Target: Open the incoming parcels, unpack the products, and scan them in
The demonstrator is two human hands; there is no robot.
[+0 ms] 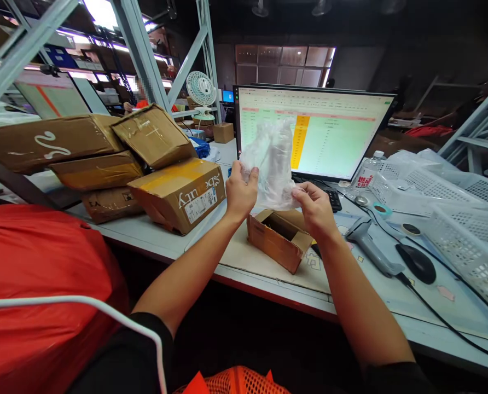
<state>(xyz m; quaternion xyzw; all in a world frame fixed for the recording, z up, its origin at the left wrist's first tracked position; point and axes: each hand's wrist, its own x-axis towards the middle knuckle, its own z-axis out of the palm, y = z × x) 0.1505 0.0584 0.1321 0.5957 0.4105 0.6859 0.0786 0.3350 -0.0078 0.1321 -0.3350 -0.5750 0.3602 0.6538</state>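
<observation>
Between my two hands a crumpled, see-through sheet of plastic wrap (pixel 274 164) is held up before the monitor; whether something lies inside it I cannot make out. My left hand (pixel 242 189) pinches its left edge between thumb and fingers. At the lower right corner, my right hand (pixel 315 208) grips it with fingertips closed. Below the wrap, a small cardboard box (pixel 274 243) stands on the desk with its top flaps raised. The box's inside is dark and mostly hidden.
Taped cartons (pixel 178 194) are stacked at the left of the desk. A monitor (pixel 334 131) stands behind. To the right lie a barcode scanner (pixel 371 246), a black mouse (pixel 415 262), cables and white plastic baskets (pixel 465 230). A red bag (pixel 42 262) fills the near left. Someone in orange appears far back.
</observation>
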